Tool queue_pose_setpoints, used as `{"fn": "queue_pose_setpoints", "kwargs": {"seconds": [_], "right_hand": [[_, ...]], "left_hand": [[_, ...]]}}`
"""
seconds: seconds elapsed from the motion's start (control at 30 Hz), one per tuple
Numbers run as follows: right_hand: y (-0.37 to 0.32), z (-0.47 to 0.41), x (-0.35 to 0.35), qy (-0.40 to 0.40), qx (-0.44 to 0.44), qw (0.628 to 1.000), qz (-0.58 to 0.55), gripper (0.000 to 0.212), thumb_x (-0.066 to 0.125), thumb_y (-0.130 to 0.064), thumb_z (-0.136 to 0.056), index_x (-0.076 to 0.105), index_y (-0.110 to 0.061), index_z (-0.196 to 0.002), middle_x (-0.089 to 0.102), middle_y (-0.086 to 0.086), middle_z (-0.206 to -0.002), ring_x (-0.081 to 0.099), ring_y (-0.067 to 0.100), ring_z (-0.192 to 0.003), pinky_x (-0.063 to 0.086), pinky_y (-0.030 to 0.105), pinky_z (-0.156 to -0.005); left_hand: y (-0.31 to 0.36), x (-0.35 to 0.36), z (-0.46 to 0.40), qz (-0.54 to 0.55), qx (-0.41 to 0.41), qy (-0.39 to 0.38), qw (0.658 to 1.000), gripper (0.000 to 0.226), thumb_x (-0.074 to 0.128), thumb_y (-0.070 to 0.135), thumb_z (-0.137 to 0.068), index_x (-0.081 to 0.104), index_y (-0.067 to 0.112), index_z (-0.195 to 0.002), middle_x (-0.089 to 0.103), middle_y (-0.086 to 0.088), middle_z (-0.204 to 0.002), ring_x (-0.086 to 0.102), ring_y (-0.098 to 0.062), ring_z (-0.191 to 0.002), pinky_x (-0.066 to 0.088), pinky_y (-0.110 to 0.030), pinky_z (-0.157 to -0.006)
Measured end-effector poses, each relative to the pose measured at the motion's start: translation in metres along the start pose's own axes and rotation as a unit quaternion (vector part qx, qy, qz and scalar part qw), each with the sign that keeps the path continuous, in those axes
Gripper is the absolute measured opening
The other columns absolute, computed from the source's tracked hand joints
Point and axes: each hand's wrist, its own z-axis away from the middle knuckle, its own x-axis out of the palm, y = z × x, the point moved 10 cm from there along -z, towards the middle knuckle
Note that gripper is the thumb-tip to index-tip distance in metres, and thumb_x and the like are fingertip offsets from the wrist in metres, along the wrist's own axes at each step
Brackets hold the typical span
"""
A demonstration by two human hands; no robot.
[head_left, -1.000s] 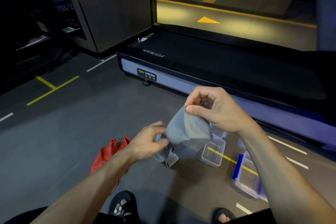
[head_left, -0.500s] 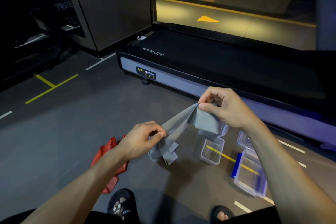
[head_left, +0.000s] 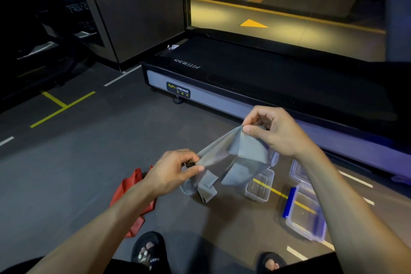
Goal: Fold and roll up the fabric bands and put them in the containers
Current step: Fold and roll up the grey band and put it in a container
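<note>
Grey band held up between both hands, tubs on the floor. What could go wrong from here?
1. The grey band is only pinched at its edges by the left hand and right hand; loose folded ends dangle below and may unfold.
2. The small open container sits partly hidden under the band, so a blind drop could miss.
3. The red band lies by the left sandal: possibly stepped on.

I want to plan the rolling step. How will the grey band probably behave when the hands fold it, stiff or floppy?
Probably floppy: the grey band sags between the left hand and right hand, and its loose ends hang folded below. It looks thin and light, since fingertip pinches carry it. A roll may spring open unless held.
</note>
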Motion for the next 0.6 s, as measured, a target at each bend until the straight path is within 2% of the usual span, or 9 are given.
{"fn": "queue_pose_setpoints", "kwargs": {"seconds": [0.13, 0.27, 0.4, 0.47, 0.6], "right_hand": [[0.005, 0.001, 0.0, 0.004, 0.012, 0.999, 0.042, 0.015, 0.078, -0.014, -0.089, 0.072, -0.026, -0.084, 0.073, -0.008, -0.086, 0.069, 0.01, -0.085, 0.057, 0.044, -0.085], [0.005, 0.001, 0.0, 0.008, 0.014, 0.997, 0.071, 0.015, 0.079, -0.017, -0.088, 0.071, -0.029, -0.083, 0.073, -0.011, -0.085, 0.068, 0.009, -0.086, 0.056, 0.043, -0.085], [0.003, 0.002, 0.002, 0.004, 0.016, 0.996, 0.084, 0.014, 0.079, -0.018, -0.089, 0.071, -0.029, -0.083, 0.072, -0.012, -0.086, 0.067, 0.007, -0.087, 0.055, 0.039, -0.084], [0.003, 0.002, 0.002, 0.006, 0.018, 0.996, 0.086, 0.014, 0.078, -0.017, -0.089, 0.071, -0.028, -0.083, 0.073, -0.011, -0.086, 0.067, 0.007, -0.086, 0.055, 0.036, -0.083], [0.005, 0.0, -0.001, 0.012, 0.017, 0.996, 0.09, 0.014, 0.078, -0.016, -0.089, 0.071, -0.027, -0.083, 0.073, -0.011, -0.084, 0.067, 0.007, -0.084, 0.055, 0.034, -0.08]], "left_hand": [[-0.004, 0.002, 0.003, -0.008, -0.006, -0.017, 1.0, 0.013, 0.07, 0.042, -0.094, 0.072, 0.03, -0.09, 0.072, 0.016, -0.086, 0.07, -0.007, -0.085, 0.055, -0.042, -0.081], [0.002, 0.005, 0.004, -0.048, 0.011, -0.032, 0.998, 0.026, 0.059, 0.055, -0.094, 0.068, 0.031, -0.087, 0.069, 0.016, -0.081, 0.067, -0.005, -0.077, 0.054, -0.038, -0.073], [0.006, 0.001, 0.006, -0.097, 0.02, -0.001, 0.995, 0.031, 0.05, 0.058, -0.094, 0.052, 0.032, -0.076, 0.06, 0.009, -0.066, 0.057, -0.008, -0.062, 0.048, -0.037, -0.059], [0.005, -0.003, 0.006, -0.09, 0.008, 0.017, 0.996, 0.032, 0.05, 0.058, -0.092, 0.049, 0.031, -0.073, 0.058, 0.008, -0.064, 0.055, -0.009, -0.06, 0.046, -0.034, -0.056], [-0.004, -0.008, 0.005, -0.016, -0.043, 0.048, 0.998, 0.028, 0.066, 0.048, -0.089, 0.059, 0.026, -0.073, 0.066, 0.01, -0.068, 0.061, -0.01, -0.063, 0.05, -0.036, -0.061]]}}
